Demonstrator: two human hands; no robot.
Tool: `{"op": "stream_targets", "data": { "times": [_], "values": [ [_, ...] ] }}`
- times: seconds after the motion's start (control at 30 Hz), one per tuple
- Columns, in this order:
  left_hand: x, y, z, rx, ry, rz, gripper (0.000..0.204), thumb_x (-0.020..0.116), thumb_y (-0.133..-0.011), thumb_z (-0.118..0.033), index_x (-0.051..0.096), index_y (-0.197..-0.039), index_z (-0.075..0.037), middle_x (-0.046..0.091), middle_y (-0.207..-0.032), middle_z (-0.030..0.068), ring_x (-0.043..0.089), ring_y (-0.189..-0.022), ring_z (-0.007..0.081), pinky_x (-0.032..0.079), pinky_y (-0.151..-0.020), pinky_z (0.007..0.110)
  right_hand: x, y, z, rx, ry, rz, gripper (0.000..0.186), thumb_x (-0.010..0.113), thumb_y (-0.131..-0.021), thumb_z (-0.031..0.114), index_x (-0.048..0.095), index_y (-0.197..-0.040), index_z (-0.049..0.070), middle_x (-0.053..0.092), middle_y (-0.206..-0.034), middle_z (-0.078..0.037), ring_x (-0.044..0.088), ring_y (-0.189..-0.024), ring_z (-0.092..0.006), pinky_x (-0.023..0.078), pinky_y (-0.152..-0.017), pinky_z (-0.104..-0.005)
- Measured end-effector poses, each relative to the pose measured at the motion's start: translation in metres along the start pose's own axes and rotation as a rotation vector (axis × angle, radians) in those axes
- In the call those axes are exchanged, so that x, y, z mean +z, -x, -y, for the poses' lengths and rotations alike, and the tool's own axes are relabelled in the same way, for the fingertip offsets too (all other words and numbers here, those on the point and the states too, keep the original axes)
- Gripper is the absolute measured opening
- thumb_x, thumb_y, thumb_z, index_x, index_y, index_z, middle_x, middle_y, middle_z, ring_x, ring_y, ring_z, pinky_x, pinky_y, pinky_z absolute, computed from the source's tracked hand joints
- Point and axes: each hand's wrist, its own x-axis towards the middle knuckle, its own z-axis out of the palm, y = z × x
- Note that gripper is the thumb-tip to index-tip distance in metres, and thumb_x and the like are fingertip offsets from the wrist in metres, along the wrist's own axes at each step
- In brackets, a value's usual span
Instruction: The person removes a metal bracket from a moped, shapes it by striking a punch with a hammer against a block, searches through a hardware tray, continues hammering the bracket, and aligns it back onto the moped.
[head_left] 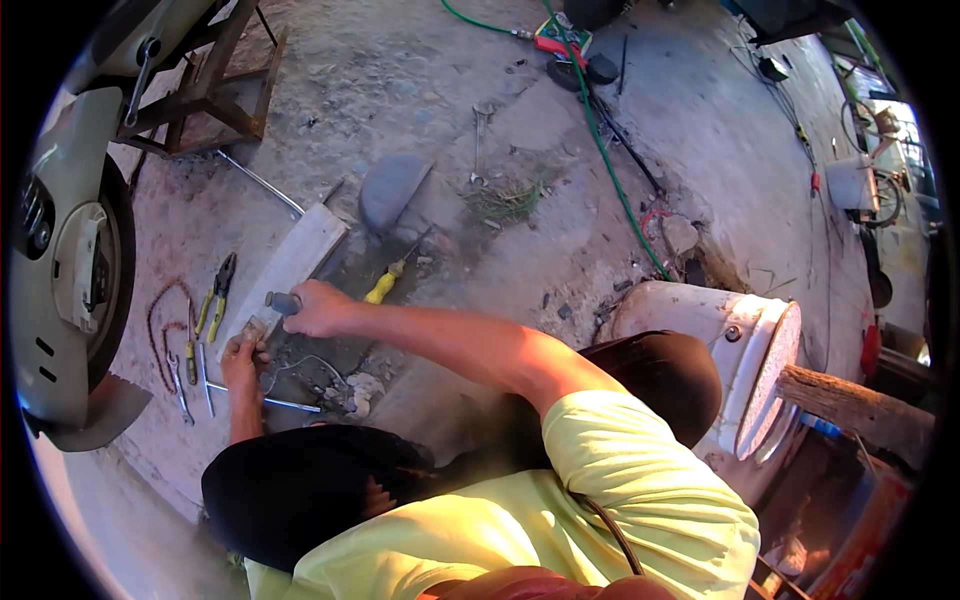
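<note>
My right hand [318,308] is closed around a short grey cylindrical tool [283,303], whose blunt end sticks out toward the left. Its full shape is hidden in the fist. Just below it, my left hand [243,365] pinches a small brownish flat piece [254,329] at the near end of a pale board [290,255] lying on the ground. To the left of the board are pliers with yellow-black grips [215,295], a small screwdriver [190,350] and a wrench [181,390]. A yellow-handled screwdriver [381,287] lies right of my right hand.
A vehicle wheel [120,270] stands at the left, near a rusty metal stand [215,105]. A T-shaped metal bar [290,404] and a rusty chain [158,325] lie close by. A white bucket [665,315] is at my right; a green hose [610,170] crosses the ground ahead.
</note>
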Motion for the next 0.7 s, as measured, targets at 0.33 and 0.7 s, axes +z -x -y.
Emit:
{"op": "stream_targets", "data": {
  "times": [0.33, 0.7],
  "values": [
    [0.013, -0.001, -0.002, -0.004, -0.188, -0.126, 0.026, 0.067, -0.098, -0.025, 0.062, -0.112, -0.004, 0.065, -0.077, 0.0051, 0.059, -0.055, 0.0118, 0.045, -0.048, 0.026, -0.008, 0.005, -0.007, -0.038, 0.002, -0.024, 0.039, 0.077, -0.074, 0.03, 0.072, -0.098, -0.001, 0.073, -0.089, -0.021, 0.073, -0.089, -0.0348, 0.056, -0.082, -0.044],
    [-0.017, -0.005, 0.019, 0.106, -0.212, -0.175, 0.027, 0.064, -0.101, -0.026, 0.06, -0.117, -0.004, 0.06, -0.074, 0.0039, 0.056, -0.055, 0.0116, 0.043, -0.048, 0.025, -0.016, 0.009, 0.019, -0.068, 0.009, -0.041, 0.059, 0.071, -0.079, 0.05, 0.073, -0.104, -0.003, 0.073, -0.103, -0.025, 0.071, -0.098, -0.0409, 0.056, -0.089, -0.0473]
  ]
}}
